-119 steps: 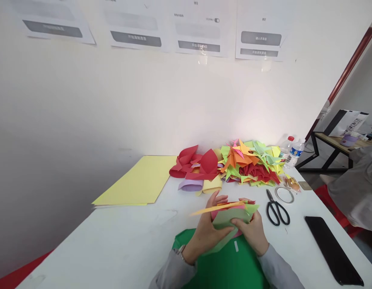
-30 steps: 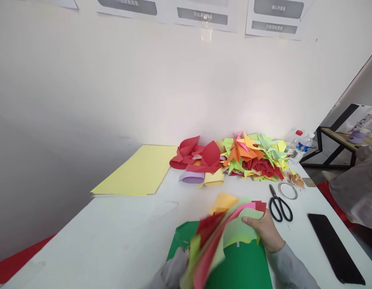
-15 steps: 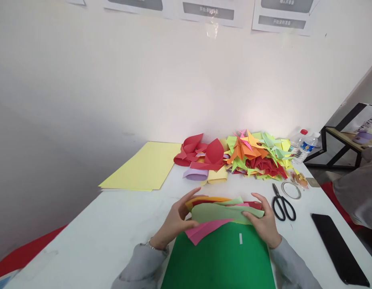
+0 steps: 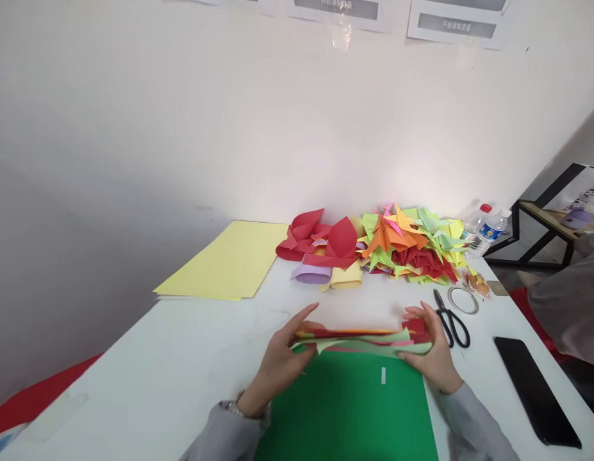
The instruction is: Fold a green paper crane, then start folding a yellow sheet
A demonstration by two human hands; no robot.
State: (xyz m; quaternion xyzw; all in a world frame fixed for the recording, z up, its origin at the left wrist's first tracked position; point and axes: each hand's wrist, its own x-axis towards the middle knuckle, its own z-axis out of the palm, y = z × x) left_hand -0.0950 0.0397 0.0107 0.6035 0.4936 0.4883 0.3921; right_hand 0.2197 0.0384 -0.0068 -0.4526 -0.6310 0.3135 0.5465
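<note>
Between my two hands is a loose stack of coloured paper pieces point(image 4: 368, 346), with light green, pink, red and orange layers showing edge-on. My left hand point(image 4: 284, 355) grips the stack's left end, thumb towards me and fingers behind. At the other end my right hand point(image 4: 434, 355) closes around it, near a red piece that sticks up. Beneath the stack lies a green sheet of card point(image 4: 349, 406) with a small white strip point(image 4: 384, 376) on it.
Yellow sheets point(image 4: 229, 259) lie back left. Curled red paper shapes point(image 4: 342, 240) and a heap of folded paper stars point(image 4: 397, 240) sit by the wall. Black-handled scissors point(image 4: 453, 323), a tape roll point(image 4: 463, 299), a black phone-like slab point(image 4: 537, 390) and plastic bottles point(image 4: 489, 232) are at right.
The paper stack has gone from tilted, with broad green and pink faces showing, to nearly edge-on and flatter. Both hands stay on its ends. The view has shifted slightly.
</note>
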